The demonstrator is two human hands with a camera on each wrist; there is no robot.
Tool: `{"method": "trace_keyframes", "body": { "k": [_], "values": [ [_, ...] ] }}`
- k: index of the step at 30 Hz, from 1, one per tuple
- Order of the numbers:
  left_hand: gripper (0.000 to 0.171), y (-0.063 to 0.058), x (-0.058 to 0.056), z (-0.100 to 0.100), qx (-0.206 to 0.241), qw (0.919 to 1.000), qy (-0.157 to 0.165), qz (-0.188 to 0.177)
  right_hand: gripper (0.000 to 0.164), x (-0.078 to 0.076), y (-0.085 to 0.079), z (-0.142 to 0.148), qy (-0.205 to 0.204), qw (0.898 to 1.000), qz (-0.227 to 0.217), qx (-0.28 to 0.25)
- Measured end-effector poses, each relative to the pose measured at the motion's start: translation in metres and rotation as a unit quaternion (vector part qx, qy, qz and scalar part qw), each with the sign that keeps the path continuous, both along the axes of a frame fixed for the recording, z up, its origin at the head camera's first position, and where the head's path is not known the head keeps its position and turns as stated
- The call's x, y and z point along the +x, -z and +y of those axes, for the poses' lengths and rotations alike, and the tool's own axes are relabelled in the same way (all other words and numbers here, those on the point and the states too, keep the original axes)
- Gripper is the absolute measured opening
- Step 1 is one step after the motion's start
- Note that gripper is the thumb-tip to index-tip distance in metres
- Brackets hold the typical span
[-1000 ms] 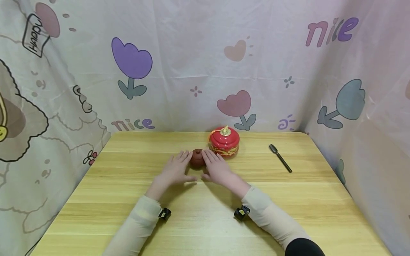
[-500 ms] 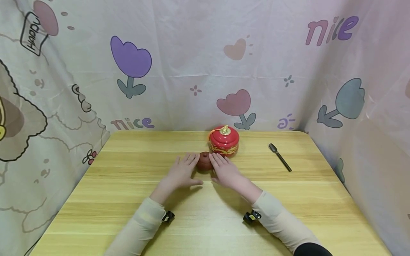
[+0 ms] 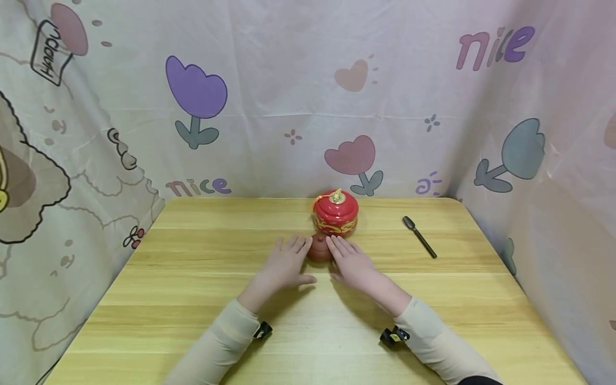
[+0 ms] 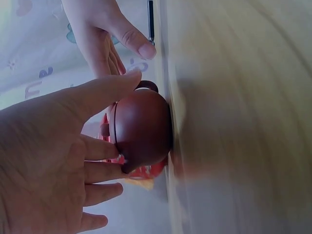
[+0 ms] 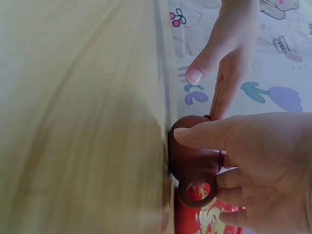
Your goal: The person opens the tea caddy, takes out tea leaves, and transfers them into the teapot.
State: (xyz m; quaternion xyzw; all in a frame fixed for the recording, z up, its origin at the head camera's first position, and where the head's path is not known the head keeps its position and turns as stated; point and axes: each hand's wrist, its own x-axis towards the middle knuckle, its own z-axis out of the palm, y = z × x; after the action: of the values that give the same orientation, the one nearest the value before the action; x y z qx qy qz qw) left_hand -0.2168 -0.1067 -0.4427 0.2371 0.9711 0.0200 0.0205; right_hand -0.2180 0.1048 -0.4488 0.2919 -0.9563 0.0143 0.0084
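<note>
A small reddish-brown clay teapot with a knobbed lid stands on the wooden table between my two hands. Its short spout points toward my left hand, and its ring handle lies on the right side. My left hand has its fingers extended at the spout, thumb held apart. On the other side, my right hand lays straight fingertips along the handle side. Just behind the teapot sits a round red lidded jar with gold patterns, a gold knob and an orange tassel.
To the right on the table lies a thin dark scoop or spoon, set at a slant. A printed cloth curtain hangs along the back and both sides of the table.
Both hands and the teapot between them have moved right and slightly toward me, so the teapot now stands in front of the red jar. Jar and dark utensil stay put.
</note>
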Motion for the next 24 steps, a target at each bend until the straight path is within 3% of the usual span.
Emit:
{"method": "trace_keyframes", "body": {
  "k": [24],
  "values": [
    [0.105,0.0,0.015,0.044,-0.052,0.9979,0.031,0.025,0.086,0.021,0.006,0.048,-0.003,0.998,0.004,-0.057]
  ]
}}
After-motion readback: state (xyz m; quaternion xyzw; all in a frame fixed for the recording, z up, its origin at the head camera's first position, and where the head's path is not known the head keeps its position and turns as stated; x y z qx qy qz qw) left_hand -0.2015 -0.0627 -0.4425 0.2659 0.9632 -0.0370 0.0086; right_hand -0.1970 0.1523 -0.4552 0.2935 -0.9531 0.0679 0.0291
